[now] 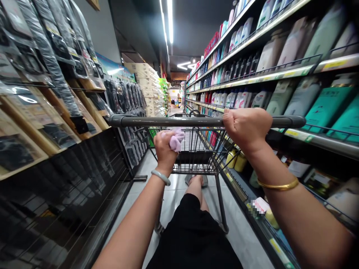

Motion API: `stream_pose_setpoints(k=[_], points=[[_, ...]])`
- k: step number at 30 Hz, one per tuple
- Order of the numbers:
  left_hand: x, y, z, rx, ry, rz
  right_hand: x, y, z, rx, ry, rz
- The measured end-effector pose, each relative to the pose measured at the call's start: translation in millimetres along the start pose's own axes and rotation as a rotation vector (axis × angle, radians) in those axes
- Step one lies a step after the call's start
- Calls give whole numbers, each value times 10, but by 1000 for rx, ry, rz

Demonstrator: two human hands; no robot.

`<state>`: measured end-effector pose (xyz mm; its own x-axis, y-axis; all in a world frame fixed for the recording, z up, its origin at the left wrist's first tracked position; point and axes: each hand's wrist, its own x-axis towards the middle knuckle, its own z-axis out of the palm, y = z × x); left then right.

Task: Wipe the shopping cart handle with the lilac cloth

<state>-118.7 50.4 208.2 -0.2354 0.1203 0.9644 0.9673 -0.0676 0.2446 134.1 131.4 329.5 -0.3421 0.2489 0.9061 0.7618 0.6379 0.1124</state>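
Observation:
A wire shopping trolley stands in front of me in a shop aisle, its grey handle bar [196, 121] running across the view. My right hand [246, 127] is wrapped in a fist round the right part of that bar. My left hand [165, 147] is just below the bar at the left, closed on a crumpled pale pink cloth [176, 139]. A pale bangle sits on my left wrist and a gold one on my right. The trolley basket [196, 149] looks empty.
Shelves of shampoo and detergent bottles [269, 52] line the right side. On the left hang packaged dark socks [123, 97] above a black wire grille. The tiled aisle floor [179, 186] runs ahead; stacked cartons [146, 82] stand further down.

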Motion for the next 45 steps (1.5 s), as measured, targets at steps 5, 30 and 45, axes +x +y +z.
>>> stream_pose_setpoints(k=[5,30,45], points=[[234,-232,-188,144,171,-123,-6,3,0,-22,34,-12],[-662,-216,583,93,-288,-65,11,-20,-32,3,-40,-7],[-706,-65,695,113,-325,-53,8,-26,2,98,42,-8]])
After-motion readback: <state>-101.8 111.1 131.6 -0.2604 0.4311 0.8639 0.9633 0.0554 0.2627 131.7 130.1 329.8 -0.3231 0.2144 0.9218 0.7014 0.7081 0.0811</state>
